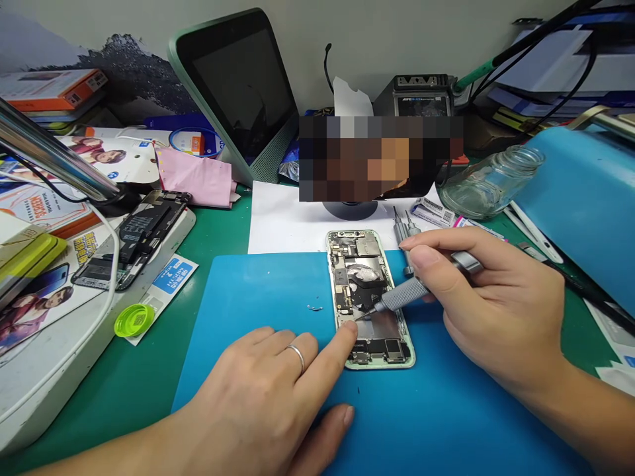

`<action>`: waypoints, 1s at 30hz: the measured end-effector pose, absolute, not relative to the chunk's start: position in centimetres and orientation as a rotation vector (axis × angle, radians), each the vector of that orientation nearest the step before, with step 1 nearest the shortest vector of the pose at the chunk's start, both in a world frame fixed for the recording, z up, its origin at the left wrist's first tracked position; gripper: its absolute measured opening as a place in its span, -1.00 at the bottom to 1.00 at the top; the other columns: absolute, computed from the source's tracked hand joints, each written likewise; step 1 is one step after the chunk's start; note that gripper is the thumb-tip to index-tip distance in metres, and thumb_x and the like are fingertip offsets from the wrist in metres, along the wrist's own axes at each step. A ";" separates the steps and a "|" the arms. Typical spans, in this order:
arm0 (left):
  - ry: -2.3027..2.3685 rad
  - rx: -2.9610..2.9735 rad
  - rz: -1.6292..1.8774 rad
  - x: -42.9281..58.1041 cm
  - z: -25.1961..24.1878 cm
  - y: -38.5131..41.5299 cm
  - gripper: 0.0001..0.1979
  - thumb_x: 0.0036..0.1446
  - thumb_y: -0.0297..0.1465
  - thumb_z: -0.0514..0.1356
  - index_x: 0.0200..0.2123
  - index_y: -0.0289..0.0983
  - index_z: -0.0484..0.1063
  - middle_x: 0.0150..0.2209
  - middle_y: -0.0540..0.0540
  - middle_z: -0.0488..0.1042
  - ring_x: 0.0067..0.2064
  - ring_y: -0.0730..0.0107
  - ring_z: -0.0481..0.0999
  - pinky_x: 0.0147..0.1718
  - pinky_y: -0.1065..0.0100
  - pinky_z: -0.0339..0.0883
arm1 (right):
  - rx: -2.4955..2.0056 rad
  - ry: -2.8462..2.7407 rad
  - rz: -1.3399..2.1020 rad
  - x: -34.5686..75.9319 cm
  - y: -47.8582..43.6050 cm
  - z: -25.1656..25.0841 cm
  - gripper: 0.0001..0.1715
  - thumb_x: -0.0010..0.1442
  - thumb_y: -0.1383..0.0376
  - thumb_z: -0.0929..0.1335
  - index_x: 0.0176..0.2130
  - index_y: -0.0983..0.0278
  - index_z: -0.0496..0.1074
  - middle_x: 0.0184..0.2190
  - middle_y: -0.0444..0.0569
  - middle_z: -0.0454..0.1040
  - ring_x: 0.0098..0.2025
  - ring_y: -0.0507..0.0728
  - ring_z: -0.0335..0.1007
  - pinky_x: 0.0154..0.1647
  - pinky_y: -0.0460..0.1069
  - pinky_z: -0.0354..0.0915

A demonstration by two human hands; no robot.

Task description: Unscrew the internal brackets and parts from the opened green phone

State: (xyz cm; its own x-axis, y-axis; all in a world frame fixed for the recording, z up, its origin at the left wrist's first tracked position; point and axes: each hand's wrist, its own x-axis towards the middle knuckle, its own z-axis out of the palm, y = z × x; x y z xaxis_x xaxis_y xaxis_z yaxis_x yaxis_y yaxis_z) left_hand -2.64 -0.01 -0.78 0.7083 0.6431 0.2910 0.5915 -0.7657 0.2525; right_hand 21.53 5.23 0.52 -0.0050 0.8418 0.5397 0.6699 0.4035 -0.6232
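An opened smartphone (374,327) with a pale green frame lies on a blue mat (243,291), its circuit board and inner metal parts exposed. My left hand (268,380), wearing a ring, rests with its index fingertip on the phone's lower left part. The thumb is apart from the index finger, and nothing is held. Between the fingers of my right hand (496,307) is a grey knurled precision screwdriver (404,293), tilted, its tip beside my left fingertip inside the phone. Tiny screws or bits (314,307) lie left of the phone.
More screwdrivers (399,228) lie beyond my right hand. A glass jar (489,185) leans at the right back. At left, a dismantled phone assembly (141,228) sits on a white box, near a green cap (133,320). A screen device (243,73) stands behind, beside a blurred patch.
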 end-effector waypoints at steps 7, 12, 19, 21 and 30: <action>1.012 2.790 0.529 -2.9 -0.7 -0.2 -0.55 0.53 -0.24 -0.05 0.29 -0.39 0.29 -0.31 -0.05 0.61 -0.41 0.25 0.62 -0.49 0.19 0.50 | -1.353 -1.723 0.243 21.5 5.2 0.5 -0.86 0.36 0.29 0.42 -0.24 0.04 0.58 -0.30 -0.20 0.66 -0.29 0.13 0.66 -0.30 0.02 0.54; 1.000 2.800 0.538 -2.9 -0.9 -0.2 -0.55 0.52 -0.25 -0.03 0.28 -0.41 0.30 -0.32 -0.05 0.61 -0.42 0.24 0.61 -0.52 0.17 0.50 | -1.350 -1.725 0.259 21.5 5.2 0.5 -0.85 0.34 0.33 0.42 -0.25 0.06 0.58 -0.31 -0.20 0.66 -0.32 0.13 0.66 -0.31 0.02 0.53; 1.001 2.782 0.550 -2.7 -0.8 0.0 -0.56 0.53 -0.26 -0.03 0.28 -0.41 0.30 -0.30 -0.05 0.62 -0.40 0.25 0.62 -0.49 0.18 0.50 | -1.361 -1.724 0.231 21.6 5.2 0.5 -0.86 0.34 0.31 0.42 -0.25 0.07 0.59 -0.32 -0.19 0.66 -0.30 0.13 0.66 -0.30 0.00 0.53; 1.001 2.780 0.556 -2.8 -0.9 0.0 -0.55 0.53 -0.25 -0.04 0.29 -0.41 0.30 -0.32 -0.04 0.61 -0.41 0.25 0.61 -0.49 0.19 0.49 | -1.351 -1.728 0.236 21.6 5.2 0.4 -0.86 0.35 0.32 0.42 -0.24 0.08 0.59 -0.32 -0.19 0.66 -0.30 0.11 0.66 -0.29 -0.02 0.53; 0.996 2.816 0.591 -2.7 -1.1 0.0 -0.57 0.53 -0.24 -0.04 0.26 -0.35 0.34 -0.35 -0.01 0.61 -0.46 0.27 0.60 -0.55 0.21 0.46 | -1.274 -1.768 0.233 22.0 5.5 0.2 -0.90 0.35 0.34 0.43 -0.22 0.15 0.59 -0.32 -0.17 0.67 -0.33 0.05 0.64 -0.42 -0.11 0.42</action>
